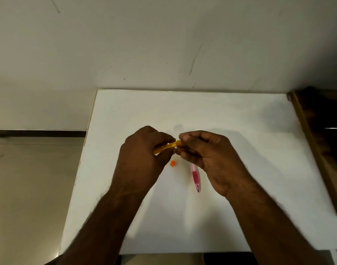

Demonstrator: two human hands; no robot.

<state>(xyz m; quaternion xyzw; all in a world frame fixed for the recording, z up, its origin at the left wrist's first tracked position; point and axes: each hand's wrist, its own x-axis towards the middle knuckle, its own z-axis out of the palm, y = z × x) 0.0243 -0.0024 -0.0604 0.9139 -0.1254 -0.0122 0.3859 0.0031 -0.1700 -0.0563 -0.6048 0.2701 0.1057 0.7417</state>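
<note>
wall (163,44): pale, scuffed, well beyond my fingers. no bearing on the work.

floor (29,188): tiled, far to the left of my fingers and below them.

table (230,121): white, matt, flat, directly under my fingers. a dark wooden edge (315,150) runs along it well to their right.

left hand (142,150): fingers curled round the yellow pen (168,146), gripping its left and middle length.

right hand (207,152): fingertips bunched narrow, pinching the pen's right end. what sits under those tips is hidden. both hands appear raised off the table.

yellow pen: held in the air between the two sets of fingers. its long axis runs from low on the left to higher on the right, roughly across me. governing relation: the end being worked lies at my right fingertips and the barrel lies in my left, so the hands face each other along that one line. judgement: any pull, push or twist should run along that axis, with the left as anchor and the right doing the fine work.

pink pen (196,175): flat on the table just below my right fingers, its far end covered by that hand, long axis pointing towards me.

orange bit (172,163): small, on the table just under the gap between my fingers, apart from both pens. judgement: possibly a part of the yellow pen, and easily knocked.
</note>
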